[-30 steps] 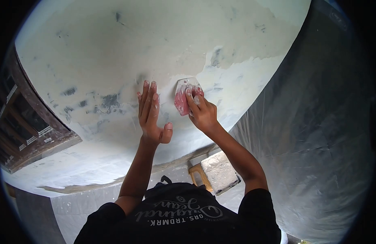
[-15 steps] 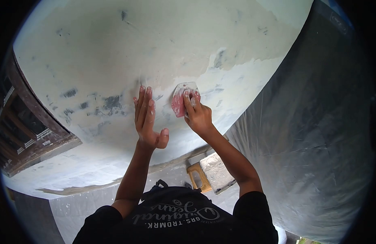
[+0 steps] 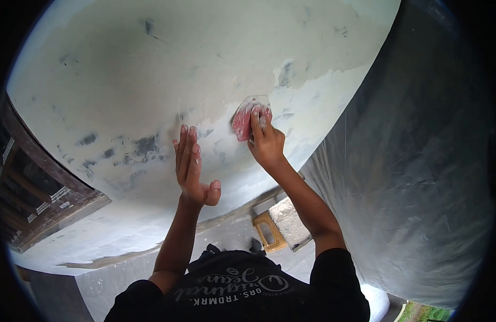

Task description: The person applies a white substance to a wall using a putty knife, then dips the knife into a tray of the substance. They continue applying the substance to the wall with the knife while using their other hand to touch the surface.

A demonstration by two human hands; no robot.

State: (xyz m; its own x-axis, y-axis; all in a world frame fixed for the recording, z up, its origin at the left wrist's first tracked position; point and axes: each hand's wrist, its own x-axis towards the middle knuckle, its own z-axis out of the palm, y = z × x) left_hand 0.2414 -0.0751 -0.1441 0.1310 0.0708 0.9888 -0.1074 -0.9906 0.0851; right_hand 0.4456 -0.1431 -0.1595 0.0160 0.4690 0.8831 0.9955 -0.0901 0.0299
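My right hand grips a red putty scraper with a pale, putty-smeared edge. Its blade lies against a whitish plastered wall, at the border between a greyish damp-looking area and a whiter one. To the left, my left hand is held up with fingers stretched and thumb out, its palm towards the wall and nothing in it. White residue coats the fingertips of both hands. Dark scuffed patches mark the wall just left of my left hand.
A brown wooden window frame with bars is set in the wall at left. Below stands a yellow-brown plastic stool beside a whitish, putty-crusted block-like thing. Grey plastic sheeting hangs along the right side.
My right hand has slid the scraper up and to the right along the wall. The left hand stays outstretched near the same spot, while the whole view has shifted slightly.
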